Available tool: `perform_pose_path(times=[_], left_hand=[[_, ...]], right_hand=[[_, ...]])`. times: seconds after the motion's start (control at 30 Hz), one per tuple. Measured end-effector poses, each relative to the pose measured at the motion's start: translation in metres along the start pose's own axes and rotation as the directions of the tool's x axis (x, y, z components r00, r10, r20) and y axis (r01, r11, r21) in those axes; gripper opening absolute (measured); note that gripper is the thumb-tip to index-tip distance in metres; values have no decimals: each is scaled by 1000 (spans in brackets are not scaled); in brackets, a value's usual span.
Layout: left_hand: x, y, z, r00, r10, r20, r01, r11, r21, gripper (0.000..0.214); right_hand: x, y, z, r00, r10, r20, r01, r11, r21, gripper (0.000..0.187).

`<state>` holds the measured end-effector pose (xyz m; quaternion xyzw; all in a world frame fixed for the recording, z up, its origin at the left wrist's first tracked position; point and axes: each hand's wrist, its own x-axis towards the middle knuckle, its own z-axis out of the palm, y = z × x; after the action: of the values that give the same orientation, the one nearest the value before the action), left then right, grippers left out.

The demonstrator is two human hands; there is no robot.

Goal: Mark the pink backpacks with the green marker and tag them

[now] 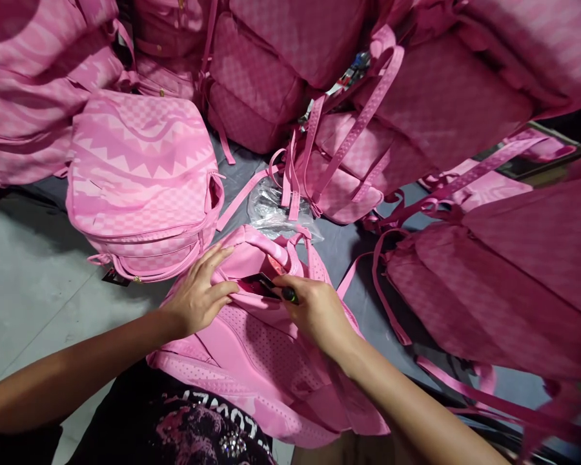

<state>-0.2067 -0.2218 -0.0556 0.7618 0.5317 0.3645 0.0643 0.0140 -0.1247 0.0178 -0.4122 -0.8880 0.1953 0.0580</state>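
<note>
A pink backpack (266, 361) lies back-side up across my lap, its top toward the pile. My left hand (201, 297) rests on its upper left part, fingers curled on the fabric by the opening. My right hand (314, 310) is closed in a pinch on a small dark tool (286, 294) with a green tip, held at the backpack's top. A dark card or tag (257, 284) shows between my two hands, just under the padded handle (256, 248).
Many more pink backpacks ring the spot: one with a tooth pattern (142, 181) at left, several checkered ones (416, 123) at the back and right. A crumpled clear plastic bag (271, 210) lies on the grey floor (24, 278). Loose straps (469, 387) trail at right.
</note>
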Motion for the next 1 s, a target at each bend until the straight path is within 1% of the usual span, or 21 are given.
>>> perform_pose_path(times=[0.1, 0.17, 0.23, 0.27, 0.33, 0.37, 0.43, 0.5, 0.53, 0.57, 0.6, 0.67, 0.73, 0.77, 0.83, 0.9, 0.93, 1.0], left_hand=[[0, 0, 3, 997, 7, -72, -11, 999, -44, 19], [1, 0, 3, 997, 1, -76, -5, 998, -65, 20], [0, 0, 2, 996, 31, -89, -38, 996, -76, 21], [-2, -1, 2, 994, 59, -93, -66, 995, -78, 23], [-7, -5, 2, 992, 79, -100, -87, 993, -79, 34], [-11, -7, 3, 992, 49, -113, -57, 996, -69, 44], [-18, -12, 7, 988, -89, -124, 85, 996, -32, 72], [-23, -17, 12, 965, -250, -77, 251, 968, 4, 92], [-24, -19, 14, 951, -306, -35, 306, 952, 17, 95], [-25, -20, 15, 941, -339, 7, 339, 941, 22, 95], [-25, -21, 16, 936, -351, 30, 350, 936, 20, 93], [-24, -22, 15, 941, -338, 28, 337, 941, 5, 89], [-26, -22, 13, 951, -309, 14, 309, 951, -4, 85], [-27, -23, 12, 954, -300, 4, 300, 954, -2, 83], [-31, -27, 11, 954, -300, -14, 300, 954, 7, 79], [-33, -33, 12, 952, -304, -32, 304, 953, 8, 78], [-33, -36, 13, 951, -308, -35, 308, 951, 3, 78], [-32, -39, 13, 946, -323, -21, 323, 946, -12, 75]], right_hand=[[-2, 1, -2, 1000, -19, -18, 20, 999, 27, 28], [0, -2, -2, 999, -25, 28, 26, 998, -54, 26], [5, -10, 0, 989, -29, 146, 59, 977, -205, 21], [8, -14, 2, 976, -23, 214, 85, 955, -283, 18], [17, -22, 6, 944, -5, 329, 141, 909, -392, 16], [20, -25, 7, 931, -3, 365, 168, 892, -420, 17], [25, -30, 8, 905, -16, 426, 220, 873, -436, 20], [24, -34, 6, 872, -42, 489, 277, 865, -419, 21], [22, -37, 3, 861, -53, 506, 299, 857, -420, 21], [19, -40, 1, 863, -57, 503, 309, 846, -435, 22], [16, -43, -1, 877, -55, 478, 303, 835, -460, 22], [13, -51, -4, 925, -28, 379, 235, 826, -512, 26], [17, -60, -1, 951, -16, 308, 173, 854, -491, 28], [22, -64, 3, 952, -47, 302, 183, 878, -441, 26], [36, -69, 10, 935, -167, 314, 265, 916, -302, 21], [51, -69, 15, 913, -278, 297, 345, 917, -199, 30], [56, -69, 16, 905, -314, 287, 374, 908, -186, 35], [58, -69, 16, 894, -339, 292, 408, 886, -222, 32]])
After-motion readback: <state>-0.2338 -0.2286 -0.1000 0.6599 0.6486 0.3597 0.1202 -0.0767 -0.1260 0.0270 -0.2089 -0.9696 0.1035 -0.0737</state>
